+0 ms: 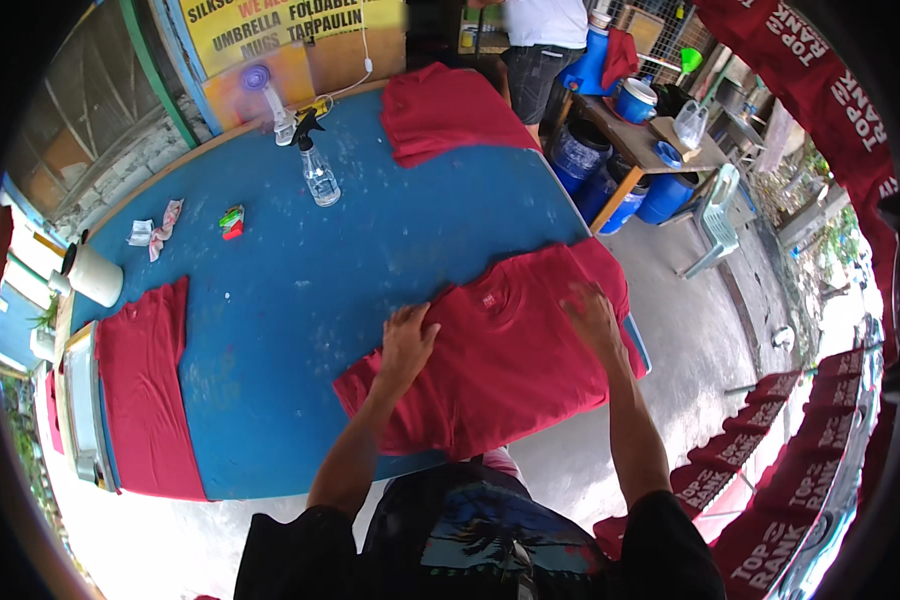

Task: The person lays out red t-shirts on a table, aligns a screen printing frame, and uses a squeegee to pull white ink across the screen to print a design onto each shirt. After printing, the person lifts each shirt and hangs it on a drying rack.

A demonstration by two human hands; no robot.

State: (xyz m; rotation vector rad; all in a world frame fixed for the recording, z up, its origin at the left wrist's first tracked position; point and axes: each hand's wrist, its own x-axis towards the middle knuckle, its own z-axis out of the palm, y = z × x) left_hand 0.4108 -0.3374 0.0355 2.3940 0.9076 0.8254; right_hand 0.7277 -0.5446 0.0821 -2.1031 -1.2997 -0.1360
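Note:
A red T-shirt (515, 365) is spread over the near right part of the blue table (270, 350), its collar on the far side from me. Part of it reaches over the table's front edge. My left hand (408, 342) rests on the shirt beside its left shoulder, fingers apart. On the other side of the collar, my right hand (592, 318) touches the cloth near the right shoulder with its fingers spread. Neither hand grips anything that I can see. The shirt's underside is hidden, so I cannot tell whether others lie beneath it.
Another red shirt (145, 390) lies along the left edge, and red cloth (450, 115) sits at the far side. A spray bottle (320, 172) stands mid-table. Blue drums (582, 150) and a plastic chair (715, 220) are off right. Printed red shirts (770, 500) hang nearby. Behind stands a person (545, 50).

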